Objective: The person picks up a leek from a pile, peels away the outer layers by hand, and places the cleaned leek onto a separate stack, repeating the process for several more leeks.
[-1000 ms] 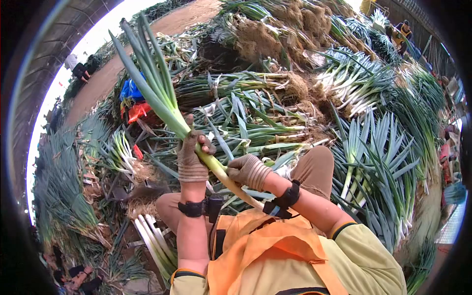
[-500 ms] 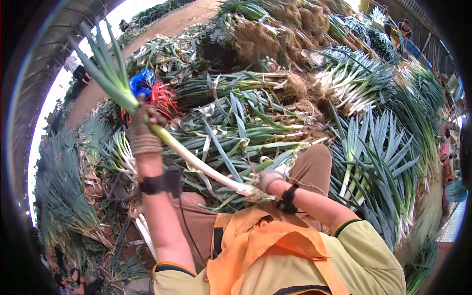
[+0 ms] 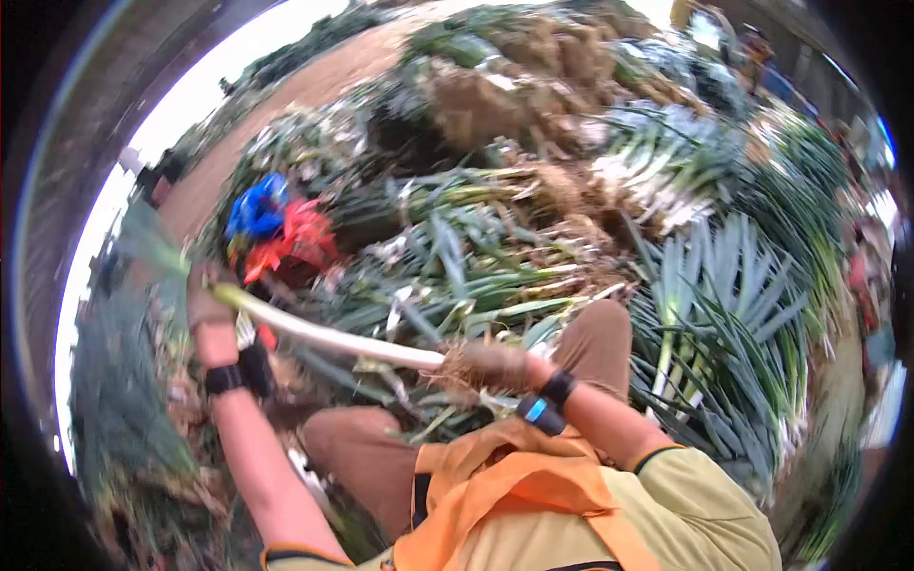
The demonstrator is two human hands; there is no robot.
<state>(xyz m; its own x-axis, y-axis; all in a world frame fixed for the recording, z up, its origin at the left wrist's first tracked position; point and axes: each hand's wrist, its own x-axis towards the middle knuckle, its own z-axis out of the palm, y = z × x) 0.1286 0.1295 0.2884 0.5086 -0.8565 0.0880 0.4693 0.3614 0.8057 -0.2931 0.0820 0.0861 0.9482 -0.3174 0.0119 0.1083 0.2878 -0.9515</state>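
One long leek (image 3: 328, 335) lies across the front of my body, its white stalk running from upper left to lower right. Around its green upper part, my gloved left hand (image 3: 209, 293) is closed, and the leaves beyond it are blurred. My gloved right hand (image 3: 497, 367) is at the brown root end, its fingers smeared by motion, so its grip cannot be made out. Beneath the stalk are loose green leaves. A blue bundle (image 3: 257, 207) and a red bundle of strips (image 3: 293, 240) sit just above my left hand.
Leeks with brown roots (image 3: 571, 186) are heaped ahead. More leeks (image 3: 719, 314) fan out on the right, and another pile (image 3: 133, 381) lies at the left. My bent knees (image 3: 600, 338) frame the near area. A person (image 3: 757, 52) is far off at the upper right.
My left hand has moved left and down with the leek, which now lies flatter. The root end and my right hand have shifted slightly left. The camera view has also shifted.
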